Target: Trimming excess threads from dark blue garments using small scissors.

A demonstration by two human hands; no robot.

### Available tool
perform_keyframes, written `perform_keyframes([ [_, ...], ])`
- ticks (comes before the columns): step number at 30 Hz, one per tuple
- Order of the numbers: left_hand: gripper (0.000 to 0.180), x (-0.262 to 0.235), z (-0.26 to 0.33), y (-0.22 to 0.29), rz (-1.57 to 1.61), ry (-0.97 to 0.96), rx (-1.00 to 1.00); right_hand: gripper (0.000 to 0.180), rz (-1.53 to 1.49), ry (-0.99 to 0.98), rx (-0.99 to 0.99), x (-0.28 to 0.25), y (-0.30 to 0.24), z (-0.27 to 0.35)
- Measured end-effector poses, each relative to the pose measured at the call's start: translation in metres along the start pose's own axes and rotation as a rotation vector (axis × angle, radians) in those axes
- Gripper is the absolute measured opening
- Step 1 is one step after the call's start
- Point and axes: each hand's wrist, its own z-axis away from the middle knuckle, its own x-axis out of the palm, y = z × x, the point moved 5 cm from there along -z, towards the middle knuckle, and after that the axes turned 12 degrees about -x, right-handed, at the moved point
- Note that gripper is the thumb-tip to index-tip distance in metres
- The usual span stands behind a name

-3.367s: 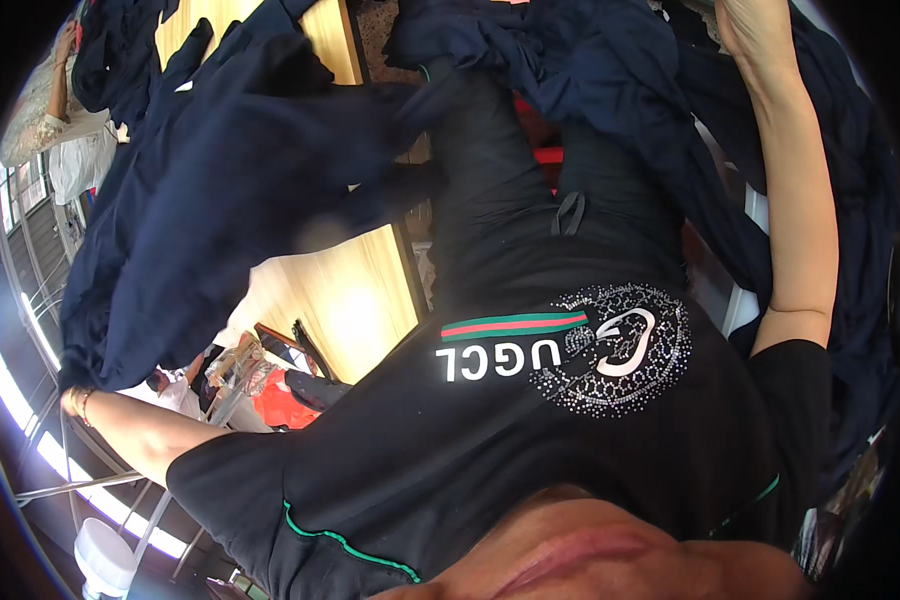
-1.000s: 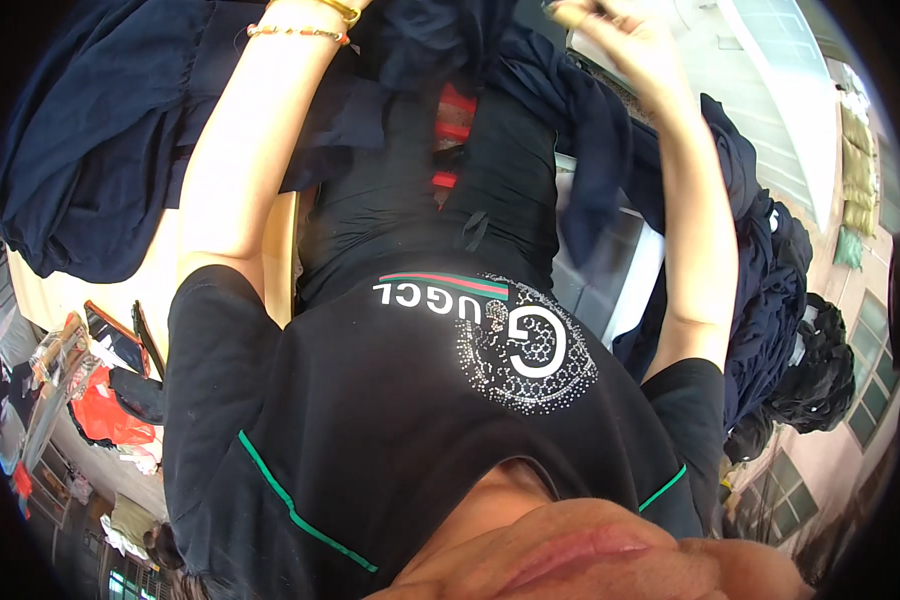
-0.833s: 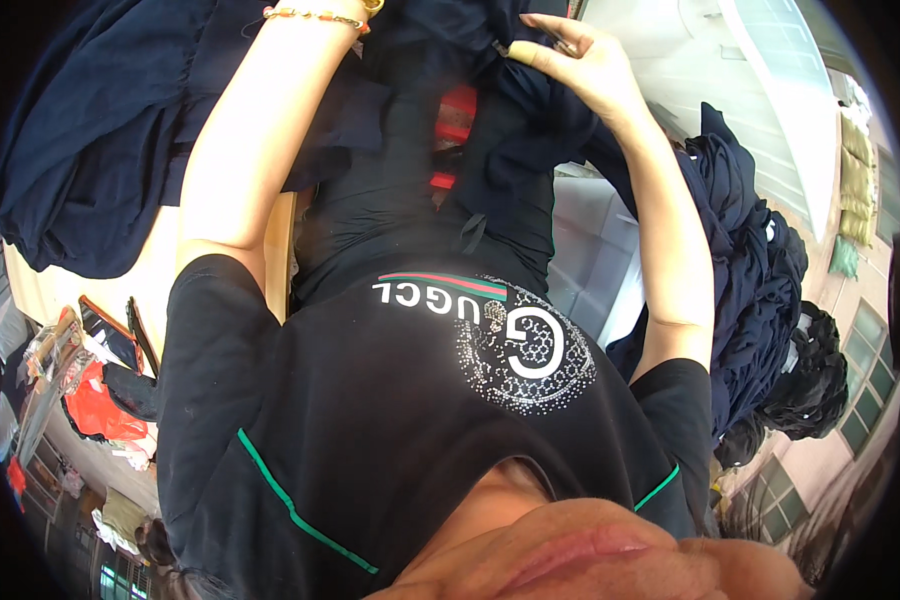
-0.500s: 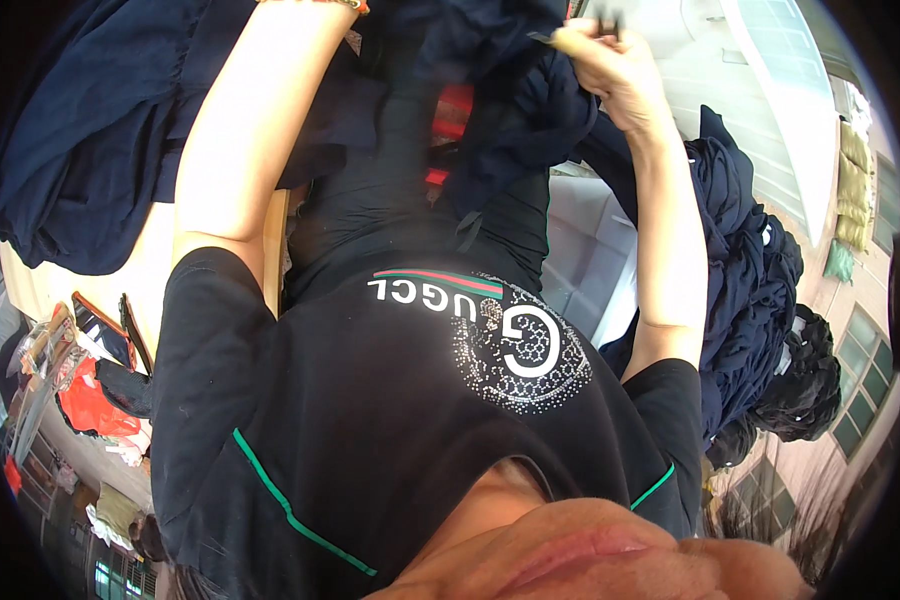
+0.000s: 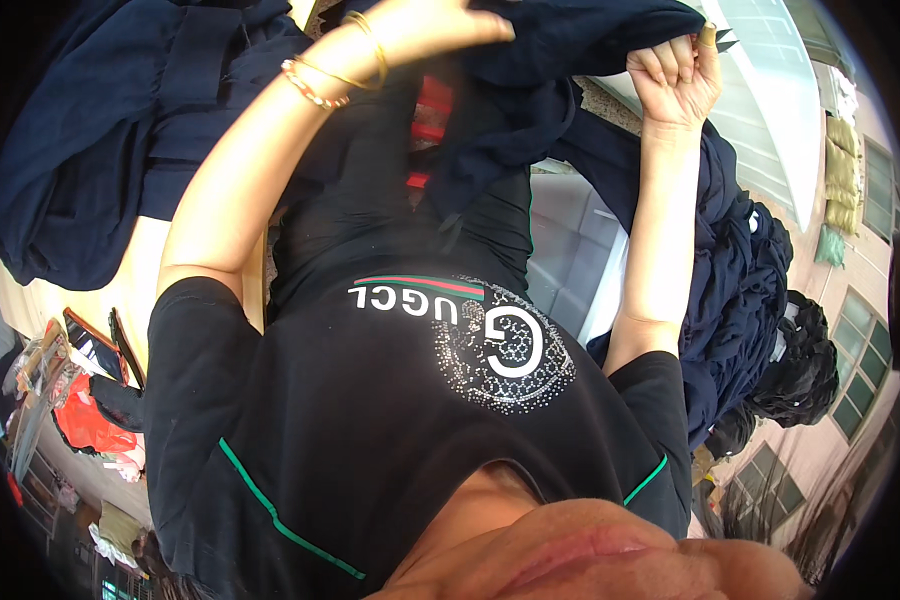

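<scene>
1. Drawing out of the cloth (image 5: 580,45) is the plainest change: half a second ago it was bunched over the lap, and now its upper part is stretched sideways, well to the right of the surface (image 5: 148,265) and clear of its right edge.
2. The right grip (image 5: 678,85) has been shifted outward and turned. It is closed, fingers curled, on the cloth's end. A small dark tool (image 5: 726,41), aimed leftward before, is now pointed rightward beside the thumb; its kind cannot be told.
3. The left grip (image 5: 425,30) has been brought back into view from beyond the upper border. Its thumb is held out near the cloth, but the fingers are cut off, so whether anything is held cannot be told.
4. The pile (image 5: 80,150) on the surface is left much as it was, with bare wood showing along the right edge.
5. Below the right forearm, a dark strip is run from the lap toward the heap (image 5: 735,290); whether it is joined to the cloth cannot be told.
6. By judgement, the cloth is being spread and handled, with the tool merely kept in the palm.
</scene>
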Motion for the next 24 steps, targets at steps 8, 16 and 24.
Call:
perform_keyframes([
  [8,0.017,0.024,-0.017,-0.023,-0.284,0.105,-0.002,0.047,0.035,0.021,-0.013,0.0,-0.003,0.007],
  [16,0.009,-0.081,-0.049,-0.065,0.388,0.332,-0.382,0.018,0.174,0.199,0.001,-0.024,-0.002,-0.012],
  [24,0.04,0.035,-0.027,-0.062,-0.466,-0.182,-0.184,0.027,-0.499,-0.114,0.462,-0.03,0.016,-0.009],
])
